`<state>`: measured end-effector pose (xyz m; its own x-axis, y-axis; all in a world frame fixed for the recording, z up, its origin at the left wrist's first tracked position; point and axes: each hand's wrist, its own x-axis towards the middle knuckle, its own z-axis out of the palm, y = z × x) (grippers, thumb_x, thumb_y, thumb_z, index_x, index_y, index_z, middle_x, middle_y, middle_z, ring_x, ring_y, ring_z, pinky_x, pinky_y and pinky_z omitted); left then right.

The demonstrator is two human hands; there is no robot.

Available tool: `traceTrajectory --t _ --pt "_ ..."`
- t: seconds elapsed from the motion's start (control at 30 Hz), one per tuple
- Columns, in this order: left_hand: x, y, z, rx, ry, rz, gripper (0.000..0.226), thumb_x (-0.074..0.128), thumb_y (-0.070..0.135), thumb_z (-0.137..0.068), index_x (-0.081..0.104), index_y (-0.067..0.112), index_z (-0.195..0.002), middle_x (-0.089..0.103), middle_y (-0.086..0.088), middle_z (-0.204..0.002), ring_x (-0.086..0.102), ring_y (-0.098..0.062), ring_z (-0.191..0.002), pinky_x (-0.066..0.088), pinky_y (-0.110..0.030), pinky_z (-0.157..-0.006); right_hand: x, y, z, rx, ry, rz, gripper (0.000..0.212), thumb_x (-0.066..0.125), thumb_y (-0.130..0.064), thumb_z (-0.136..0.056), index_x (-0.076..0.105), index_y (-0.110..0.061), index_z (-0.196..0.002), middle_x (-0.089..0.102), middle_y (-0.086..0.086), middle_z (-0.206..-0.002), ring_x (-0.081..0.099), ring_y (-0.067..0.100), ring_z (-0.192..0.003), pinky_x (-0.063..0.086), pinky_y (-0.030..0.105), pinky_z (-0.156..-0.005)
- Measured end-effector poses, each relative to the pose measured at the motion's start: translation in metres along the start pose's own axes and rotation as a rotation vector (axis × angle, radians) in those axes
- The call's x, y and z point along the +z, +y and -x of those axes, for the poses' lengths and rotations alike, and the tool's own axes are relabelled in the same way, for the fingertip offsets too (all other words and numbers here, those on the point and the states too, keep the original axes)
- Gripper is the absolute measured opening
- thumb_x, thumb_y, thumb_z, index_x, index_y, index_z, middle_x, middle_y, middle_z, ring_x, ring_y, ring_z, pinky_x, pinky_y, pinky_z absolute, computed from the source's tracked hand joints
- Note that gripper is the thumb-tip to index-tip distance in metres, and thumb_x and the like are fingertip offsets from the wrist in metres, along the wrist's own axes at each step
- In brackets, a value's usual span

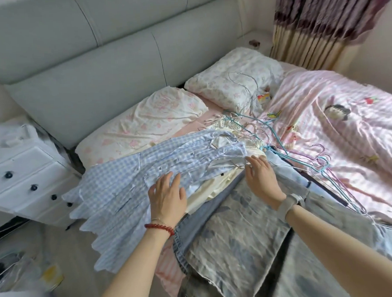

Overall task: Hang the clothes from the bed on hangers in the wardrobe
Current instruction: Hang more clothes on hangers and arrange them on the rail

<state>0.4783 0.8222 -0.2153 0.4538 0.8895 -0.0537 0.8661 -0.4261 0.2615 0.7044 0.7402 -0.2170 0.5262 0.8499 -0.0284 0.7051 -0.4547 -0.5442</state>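
The wardrobe is nowhere to be seen from where I stand, and the near end of the bed (358, 108) is cut off below, along with much of the grey patterned garment (245, 232) spread across it. Under the blue checked dress (115, 186) a cream garment (215, 188) shows only as a strip, so its shape is hard to read. The tangle of wire hangers (281, 139), blue, lilac and white, lies on the pink striped duvet just beyond the clothes, too knotted to count. Something small and colourful by the far pillow (234, 78) is half hidden behind the hanger wires.

The left hand (168, 195), a red bead bracelet (159, 227) on its wrist, lies flat on the checked dress with fingers spread and straight, gripping nothing. The right hand (262, 176), with a pale watch (288, 203) on its wrist, is also open, fingers extended toward the dress collar, the fingertips touching the fabric at the edge of the cream garment.

The clothes pile sits on the bed's near side, below the two pillows. A white drawer unit (26, 180) stands left of the bed, and a curtain (320, 21) hangs at its far corner.
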Motion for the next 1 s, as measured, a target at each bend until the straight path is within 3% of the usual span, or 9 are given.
traceTrajectory --t 0.17,0.53,0.73,1.0 --pt "0.005 0.049 0.105 0.022 0.033 0.113 0.043 0.040 0.028 -0.095 0.041 0.023 -0.137 0.036 0.003 -0.144 0.030 -0.016 -0.132 0.021 -0.039 -0.106 -0.033 0.035 0.130 0.047 0.103 -0.002 0.039 0.042 -0.013 -0.092 0.047 -0.007 -0.131 0.044 0.010 -0.140 0.033 0.024 -0.135 0.021 0.040 -0.113" --pt "0.091 0.155 0.337 0.189 -0.261 0.180 0.043 0.044 0.024 -0.093 0.043 0.018 -0.136 0.039 -0.004 -0.143 0.031 -0.019 -0.133 0.027 -0.033 -0.107 -0.076 0.175 0.412 0.376 0.072 0.030 0.039 0.042 -0.012 -0.093 0.046 -0.004 -0.130 0.047 0.013 -0.137 0.037 0.027 -0.130 0.022 0.035 -0.111" --pt "0.106 0.235 0.364 0.343 -0.329 0.146 0.043 0.043 0.026 -0.094 0.041 0.017 -0.136 0.036 -0.004 -0.145 0.028 -0.020 -0.134 0.026 -0.038 -0.108 -0.118 0.243 0.491 0.564 0.099 -0.017 0.041 0.040 -0.014 -0.093 0.043 -0.006 -0.133 0.044 0.012 -0.140 0.036 0.026 -0.131 0.025 0.035 -0.110" --pt "0.159 0.413 0.393 0.603 -0.436 0.109 0.046 0.041 0.027 -0.094 0.035 0.018 -0.139 0.033 -0.004 -0.146 0.028 -0.020 -0.134 0.027 -0.037 -0.107 -0.190 0.378 0.544 0.755 0.217 -0.115 0.037 0.041 -0.008 -0.092 0.047 -0.003 -0.128 0.049 0.016 -0.133 0.042 0.028 -0.123 0.028 0.033 -0.104"
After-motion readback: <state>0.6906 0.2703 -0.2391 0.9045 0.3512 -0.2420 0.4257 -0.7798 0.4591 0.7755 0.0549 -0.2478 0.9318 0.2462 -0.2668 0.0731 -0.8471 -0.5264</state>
